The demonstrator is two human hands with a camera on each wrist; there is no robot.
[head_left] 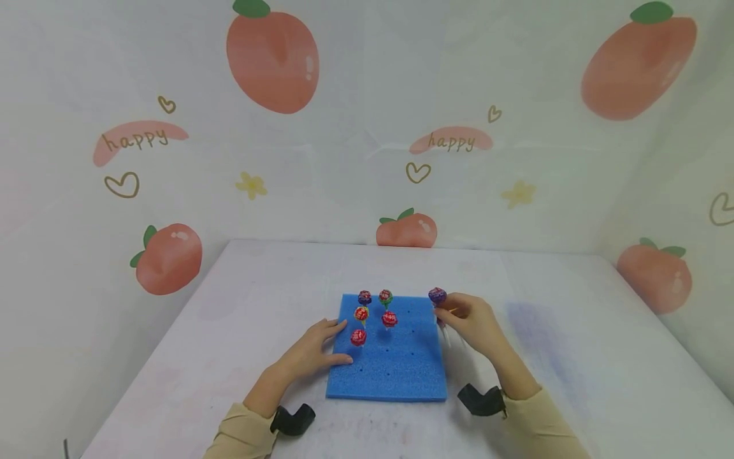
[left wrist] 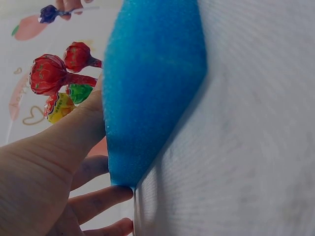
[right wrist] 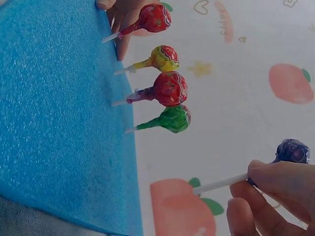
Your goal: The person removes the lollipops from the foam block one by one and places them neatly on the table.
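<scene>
A blue foam board (head_left: 395,389) with small holes lies on the table. Upright in its left and middle part stand several wrapped lollipops: a purple-and-red one (head_left: 364,298), a green-and-red one (head_left: 385,297), a yellow-and-red one (head_left: 361,313) and red ones, among them a red lollipop (right wrist: 156,17) by the left hand. My left hand (head_left: 312,347) rests at the board's left edge, thumb on its top face and fingers spread. Near the board's far right corner, my right hand (head_left: 473,319) pinches a purple lollipop (right wrist: 292,151) below its head; its white stick points toward the board, its tip apart from it.
A white cloth covers the table (head_left: 275,274) and meets a white backdrop (head_left: 355,172) printed with peaches, hearts and flowers. A black curved piece (head_left: 294,421) sits at the left wrist, another black piece (head_left: 480,400) at the right wrist.
</scene>
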